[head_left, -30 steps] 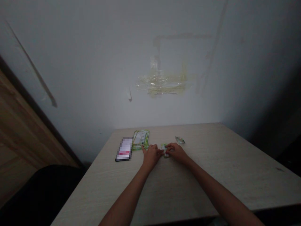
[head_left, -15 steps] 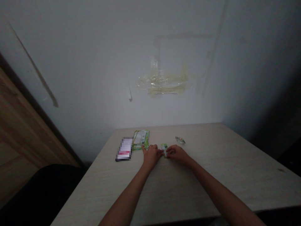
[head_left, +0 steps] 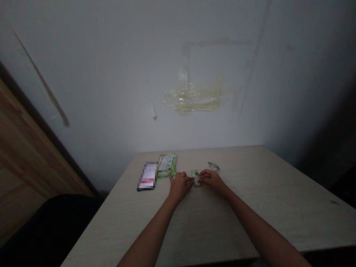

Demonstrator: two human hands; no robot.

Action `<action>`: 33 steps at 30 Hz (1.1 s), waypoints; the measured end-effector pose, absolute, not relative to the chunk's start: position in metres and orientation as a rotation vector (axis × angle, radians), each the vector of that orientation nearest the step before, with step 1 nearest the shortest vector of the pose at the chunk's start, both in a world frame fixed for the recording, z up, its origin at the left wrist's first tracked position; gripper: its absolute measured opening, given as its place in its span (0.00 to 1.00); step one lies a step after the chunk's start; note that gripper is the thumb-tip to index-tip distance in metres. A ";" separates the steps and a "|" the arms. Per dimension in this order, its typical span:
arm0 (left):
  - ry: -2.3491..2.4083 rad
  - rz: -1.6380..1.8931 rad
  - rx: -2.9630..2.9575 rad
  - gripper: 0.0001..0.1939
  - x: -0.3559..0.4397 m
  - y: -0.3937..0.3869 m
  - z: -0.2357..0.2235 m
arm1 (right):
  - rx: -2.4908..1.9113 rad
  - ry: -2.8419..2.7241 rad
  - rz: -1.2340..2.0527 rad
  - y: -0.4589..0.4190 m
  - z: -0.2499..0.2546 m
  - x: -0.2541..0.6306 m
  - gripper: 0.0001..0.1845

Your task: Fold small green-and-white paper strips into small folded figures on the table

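Observation:
A small green-and-white card or packet [head_left: 195, 183] lies on the table between my two hands; its exact kind is too small to make out. My left hand [head_left: 180, 184] holds its left edge with thumb and fingertips, and one outer finger sticks out toward a stack of green-and-white cards or packets [head_left: 167, 163]. At the card's right edge, the bent fingers of my right hand [head_left: 212, 181] are closed together on it. Beyond my right hand lies a small folded colourful piece [head_left: 214, 166].
A phone [head_left: 148, 176] with a blurred screen lies left of the stack. The pale wooden table [head_left: 236, 222] meets a grey wall [head_left: 125, 92] with clear tape on it. A black object [head_left: 52, 222] and wooden boards [head_left: 16, 148] stand at the left.
My right hand has shifted slightly to the right along the small card, uncovering more of it. My left hand stays nearly still at its left edge.

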State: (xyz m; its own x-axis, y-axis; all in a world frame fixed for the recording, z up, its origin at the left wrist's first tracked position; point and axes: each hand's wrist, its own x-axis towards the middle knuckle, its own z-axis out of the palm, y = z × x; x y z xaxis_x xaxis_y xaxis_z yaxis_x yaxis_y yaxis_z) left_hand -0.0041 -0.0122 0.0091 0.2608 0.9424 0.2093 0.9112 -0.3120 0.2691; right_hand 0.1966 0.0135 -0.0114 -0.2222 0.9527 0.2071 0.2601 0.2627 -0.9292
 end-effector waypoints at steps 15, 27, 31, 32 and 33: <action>1.791 0.588 2.394 0.13 0.000 -0.019 0.009 | -1.180 -1.758 0.954 0.007 -0.006 0.190 0.11; 1.767 0.605 2.311 0.13 -0.004 -0.011 0.001 | -1.305 -1.796 0.621 0.022 -0.012 0.181 0.07; 1.782 0.615 2.286 0.13 -0.004 -0.011 0.000 | -1.306 -1.780 0.605 0.024 -0.015 0.182 0.07; 1.775 0.624 2.291 0.12 -0.004 -0.011 0.000 | -1.299 -1.775 0.617 0.024 -0.015 0.182 0.07; 1.763 0.634 2.298 0.12 -0.004 -0.011 0.000 | -1.291 -1.770 0.633 0.024 -0.016 0.183 0.07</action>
